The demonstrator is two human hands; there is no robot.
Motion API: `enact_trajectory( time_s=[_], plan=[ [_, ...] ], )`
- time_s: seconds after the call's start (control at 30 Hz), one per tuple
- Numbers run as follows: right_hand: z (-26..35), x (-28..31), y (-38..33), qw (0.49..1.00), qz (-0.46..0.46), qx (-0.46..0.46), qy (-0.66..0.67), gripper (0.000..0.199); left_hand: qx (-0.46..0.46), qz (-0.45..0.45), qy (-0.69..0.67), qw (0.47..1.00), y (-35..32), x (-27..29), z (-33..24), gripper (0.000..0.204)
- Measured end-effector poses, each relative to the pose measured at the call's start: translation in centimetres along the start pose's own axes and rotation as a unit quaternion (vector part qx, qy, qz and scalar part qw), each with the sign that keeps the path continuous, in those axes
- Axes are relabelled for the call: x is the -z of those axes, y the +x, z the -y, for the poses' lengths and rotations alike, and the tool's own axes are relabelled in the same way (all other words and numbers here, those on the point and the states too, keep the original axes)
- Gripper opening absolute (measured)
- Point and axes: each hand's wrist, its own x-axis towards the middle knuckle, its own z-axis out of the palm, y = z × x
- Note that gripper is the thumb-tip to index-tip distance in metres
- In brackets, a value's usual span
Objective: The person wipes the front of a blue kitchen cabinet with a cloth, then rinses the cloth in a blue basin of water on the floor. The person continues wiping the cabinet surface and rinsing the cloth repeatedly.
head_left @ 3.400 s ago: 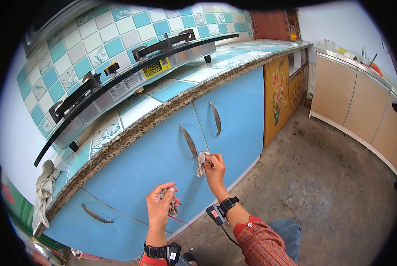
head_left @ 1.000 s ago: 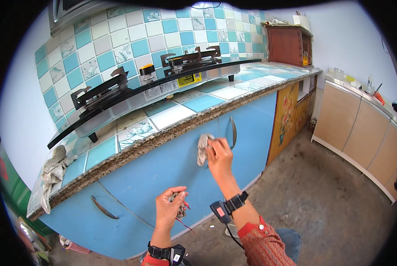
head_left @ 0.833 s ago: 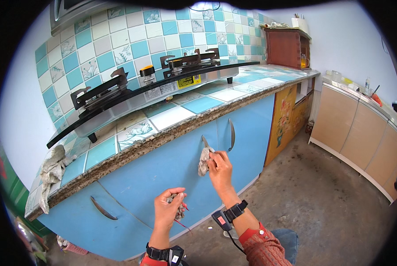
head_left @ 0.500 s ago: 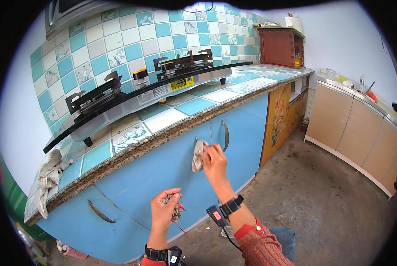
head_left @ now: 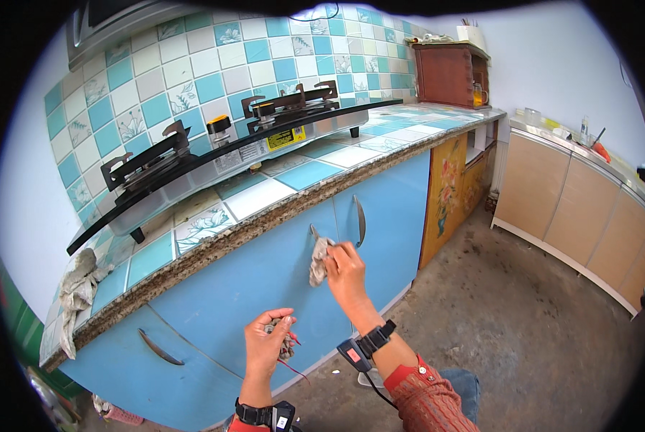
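A crumpled grayish-white cloth (head_left: 318,261) is pinched in my right hand (head_left: 347,277). It hangs at the curved metal handle (head_left: 314,230) of a blue cabinet door (head_left: 265,270); the handle's top shows above the cloth and the rest is hidden. Lower and to the left, my left hand (head_left: 265,344) is closed around a bunched grayish cloth-like thing with red strings (head_left: 287,348), mostly covered by the fingers. A second curved handle (head_left: 360,220) is just right of the cloth, and another handle (head_left: 160,348) is on the left door.
Above the doors runs a tiled counter with a stone edge (head_left: 214,250), bearing a two-burner gas stove (head_left: 243,147). Another rag (head_left: 78,288) drapes over its left corner. A brown wooden box (head_left: 445,72) stands at the far end. Beige cabinets (head_left: 553,194) line the right side.
My right hand and the cloth have moved slightly down, uncovering more of the handle's top. My left hand keeps its hold. The whole view has shifted slightly.
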Motion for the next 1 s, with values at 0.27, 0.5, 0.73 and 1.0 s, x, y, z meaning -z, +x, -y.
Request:
enact_trajectory(
  time_s=[0.27,0.5,0.73,1.0],
  plan=[
    [-0.1,-1.8,3.6,0.998,-0.009,0.052,-0.023,0.013,0.012,0.007,-0.002,1.0,0.1,-0.1,0.2,0.017],
    [-0.2,0.0,-0.6,1.0,0.009,-0.008,-0.007,0.013,0.004,0.014,-0.002,1.0,0.1,0.0,0.2,0.017],
    [-0.1,-2.1,3.6,0.997,-0.04,0.06,-0.011,0.011,0.014,0.008,-0.011,1.0,0.1,-0.5,0.1,0.016],
    [-0.3,-0.2,-0.5,0.998,0.008,-0.054,0.016,0.011,0.013,0.016,-0.016,1.0,0.0,-0.2,0.2,0.016]
  ],
)
